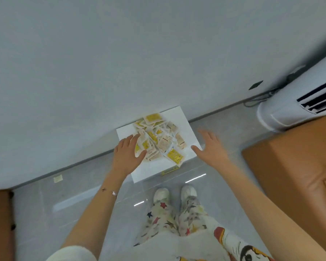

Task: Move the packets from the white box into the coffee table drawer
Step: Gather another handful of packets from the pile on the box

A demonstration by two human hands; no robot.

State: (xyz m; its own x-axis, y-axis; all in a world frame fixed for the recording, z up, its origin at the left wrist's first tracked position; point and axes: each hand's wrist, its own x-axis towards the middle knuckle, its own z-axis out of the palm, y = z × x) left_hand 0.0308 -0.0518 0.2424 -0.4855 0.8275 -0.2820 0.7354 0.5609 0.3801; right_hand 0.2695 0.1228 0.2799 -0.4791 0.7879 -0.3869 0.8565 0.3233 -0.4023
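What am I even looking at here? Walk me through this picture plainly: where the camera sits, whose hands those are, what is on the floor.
There is no machine here. A person wears a wide-angle camera on the head, so the single picture looks down along their own arms and legs. The wide lens bends the wall and floor.

On the grey floor, against the wall, sits a white box holding a heap of yellow and beige packets. One stray packet lies on the floor to the left, another lies at the box's near edge.

The left hand reaches into the heap with its fingers spread; whether it grips anything is unclear. The right hand is open and empty by the box's right edge. A white air conditioner stands at right.
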